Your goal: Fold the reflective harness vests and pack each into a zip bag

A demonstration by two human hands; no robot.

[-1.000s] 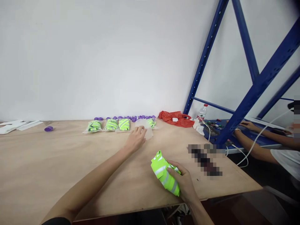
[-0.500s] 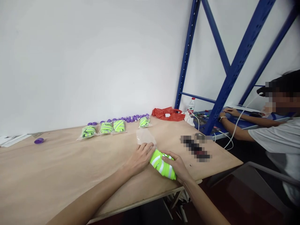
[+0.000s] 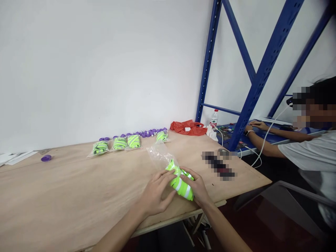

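Observation:
My right hand is closed around a folded bundle of neon-green reflective strap with silver-white stripes, near the table's front edge. The fingers of my left hand rest stretched on the bundle's left side, with the thumb spread apart. A clear plastic bag extends from the bundle's far end toward the back of the table. How far the bundle sits inside the bag cannot be made out. Farther back lie several bagged bundles of the same strap, one of them apart at the right.
Small purple pieces line the wall, and a purple cup-like piece lies at left. A red plastic bag and a bottle stand near the blue rack. A person works at the right.
My left hand has shifted down and toward me, its thumb now spread. The clear bag shows longer and more puffed out. The strap bundle has tilted slightly in my right hand.

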